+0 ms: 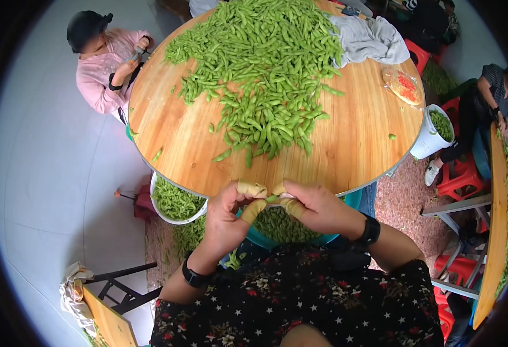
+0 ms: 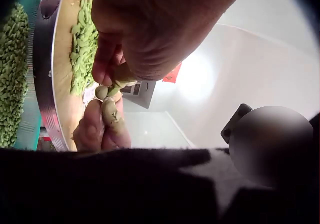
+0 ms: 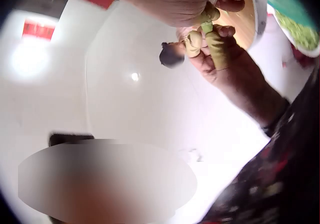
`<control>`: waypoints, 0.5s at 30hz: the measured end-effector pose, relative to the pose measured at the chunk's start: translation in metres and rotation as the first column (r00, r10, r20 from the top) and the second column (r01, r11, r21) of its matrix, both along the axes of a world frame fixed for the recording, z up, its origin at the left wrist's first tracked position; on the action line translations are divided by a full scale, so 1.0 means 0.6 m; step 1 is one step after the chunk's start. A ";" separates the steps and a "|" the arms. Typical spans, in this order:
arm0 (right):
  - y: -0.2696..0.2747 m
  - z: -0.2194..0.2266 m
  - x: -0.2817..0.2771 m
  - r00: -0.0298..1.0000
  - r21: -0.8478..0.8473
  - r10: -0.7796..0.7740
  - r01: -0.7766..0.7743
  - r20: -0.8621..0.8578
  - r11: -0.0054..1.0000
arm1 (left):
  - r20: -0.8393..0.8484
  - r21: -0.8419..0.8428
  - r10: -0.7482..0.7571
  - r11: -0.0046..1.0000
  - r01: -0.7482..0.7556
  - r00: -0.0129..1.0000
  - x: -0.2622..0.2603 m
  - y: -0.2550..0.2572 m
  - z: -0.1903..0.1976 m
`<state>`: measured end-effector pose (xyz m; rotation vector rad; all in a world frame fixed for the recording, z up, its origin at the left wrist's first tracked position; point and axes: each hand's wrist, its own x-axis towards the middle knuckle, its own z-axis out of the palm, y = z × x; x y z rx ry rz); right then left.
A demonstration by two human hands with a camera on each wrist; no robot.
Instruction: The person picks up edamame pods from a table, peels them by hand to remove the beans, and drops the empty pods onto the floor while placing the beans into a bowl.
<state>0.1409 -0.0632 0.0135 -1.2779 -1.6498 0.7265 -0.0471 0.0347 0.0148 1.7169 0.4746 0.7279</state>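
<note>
Both hands meet at the near edge of the round wooden table (image 1: pixel 167 156), with tan covers on thumbs and forefingers. Between them is a green soybean pod (image 1: pixel 272 199), largely hidden by the fingers. The left hand (image 1: pixel 225 211) pinches one end of it, and the right hand (image 1: pixel 326 211) pinches the other. In the right wrist view a bit of the pod (image 3: pixel 207 27) shows between the fingertips. Beneath the hands stands a teal basin (image 1: pixel 355 200) of shelled beans (image 1: pixel 286 225). A large heap of pods (image 1: pixel 265 63) covers the table's far middle.
A white bucket (image 1: pixel 153 199) of green pods or hulls stands below the table on the left. Another white bucket (image 1: pixel 424 143) is at right. On the table lie a grey cloth (image 1: pixel 375 39) and a plastic-wrapped round item (image 1: pixel 403 87). A person in pink (image 1: pixel 98 81) sits at left.
</note>
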 end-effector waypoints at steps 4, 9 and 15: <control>-0.004 0.025 0.020 0.872 -0.556 0.023 -0.332 -0.489 0.762 | -0.019 -0.031 -0.087 0.996 0.087 0.996 -0.006 -0.006 -0.001; -0.002 0.012 0.024 0.569 -0.552 -0.180 -0.594 -0.803 0.585 | -0.088 0.212 -0.074 0.973 0.091 0.993 -0.005 -0.007 -0.010; -0.010 -0.019 -0.011 0.701 -0.457 -0.153 -0.269 -0.696 0.848 | -0.160 0.526 0.119 0.850 -0.017 0.980 0.016 -0.018 -0.003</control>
